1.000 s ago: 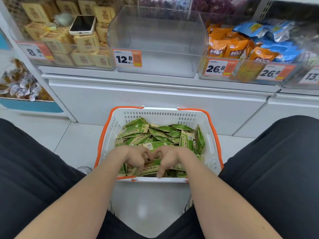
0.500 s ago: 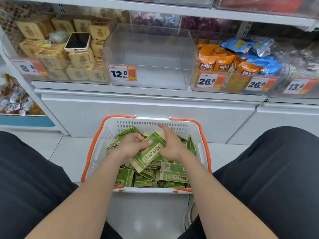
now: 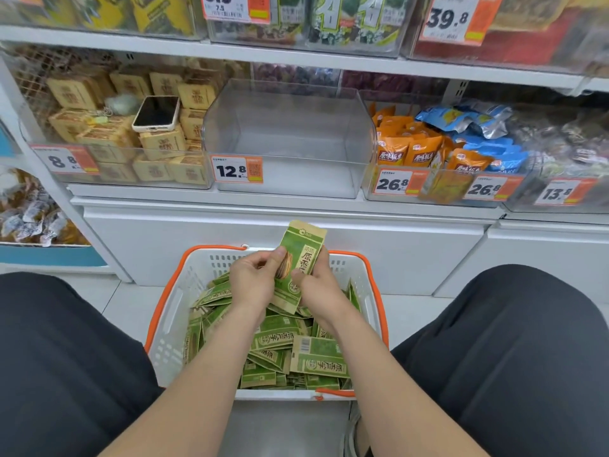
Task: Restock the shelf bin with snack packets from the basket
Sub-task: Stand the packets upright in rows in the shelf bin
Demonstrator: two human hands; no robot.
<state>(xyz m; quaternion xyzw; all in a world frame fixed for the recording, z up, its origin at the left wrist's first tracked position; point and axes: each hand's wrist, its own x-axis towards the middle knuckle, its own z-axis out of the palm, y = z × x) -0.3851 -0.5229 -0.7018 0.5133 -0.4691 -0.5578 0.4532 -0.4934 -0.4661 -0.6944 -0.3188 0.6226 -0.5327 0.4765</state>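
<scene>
At the far left a phone (image 3: 156,113) lies on stacked tan boxes (image 3: 108,140), just beside the clear bin (image 3: 290,143) with the 12.8 price tag (image 3: 237,169). Below it, over the white basket (image 3: 171,311), our left hand (image 3: 252,285) pinches a green packet (image 3: 300,255) by its left edge, thumb on its face. Our right hand (image 3: 318,290) grips its right edge with curled fingers, holding it upright above the heap of packets (image 3: 296,351) in the basket. Orange bags (image 3: 408,150) sit in the bin further right
</scene>
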